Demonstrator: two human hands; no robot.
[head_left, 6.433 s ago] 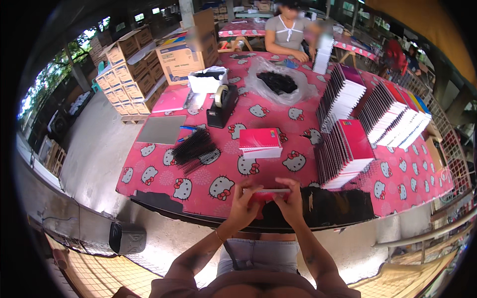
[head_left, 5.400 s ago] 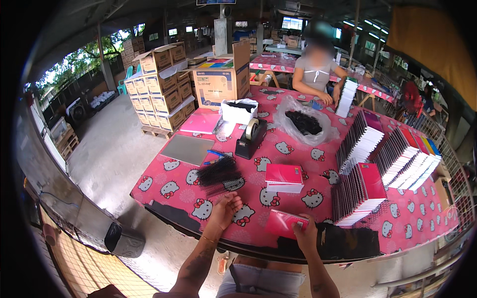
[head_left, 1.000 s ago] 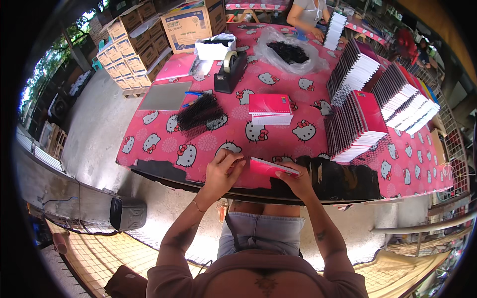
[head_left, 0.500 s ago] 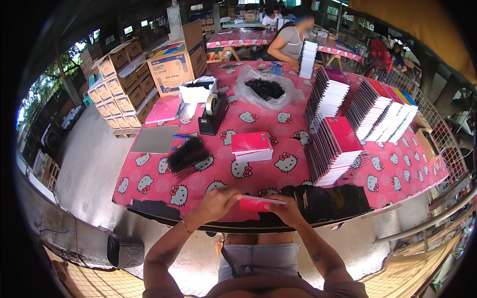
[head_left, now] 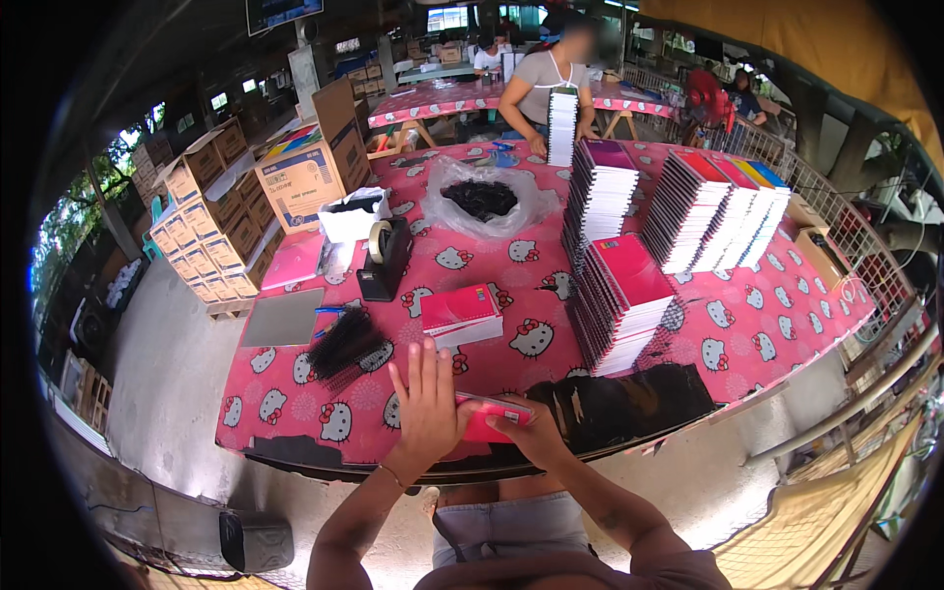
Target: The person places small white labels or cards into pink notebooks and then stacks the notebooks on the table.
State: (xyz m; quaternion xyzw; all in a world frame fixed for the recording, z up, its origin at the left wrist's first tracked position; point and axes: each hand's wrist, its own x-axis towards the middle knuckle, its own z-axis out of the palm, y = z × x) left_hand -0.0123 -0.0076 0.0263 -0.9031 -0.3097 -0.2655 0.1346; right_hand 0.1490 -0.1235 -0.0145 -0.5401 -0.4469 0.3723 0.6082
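Observation:
Close to the table's near edge, my right hand (head_left: 536,435) grips a pink-covered notebook (head_left: 484,425), its thumb lying across the cover. My left hand (head_left: 429,408) is open at the notebook's left end, fingers stretched out and its thumb side against it. Just beyond is a short pile of pink-covered, unbound page blocks (head_left: 460,309). Left of that pile lies a heap of black spiral binding coils (head_left: 344,346). On the right stands a tall stack of pink spiral notebooks (head_left: 629,295).
More notebook stacks (head_left: 723,211) stand at the right. A clear plastic bag (head_left: 521,211) of black pieces, a black tape dispenser (head_left: 389,264), a grey board (head_left: 282,319) and a carton (head_left: 300,187) occupy the left and middle. Across the table, another person (head_left: 556,84) stands behind a notebook stack.
My left hand has gone from pinching the notebook's left end to open, its fingers extended. The scene has shifted left in view. The person opposite has straightened up.

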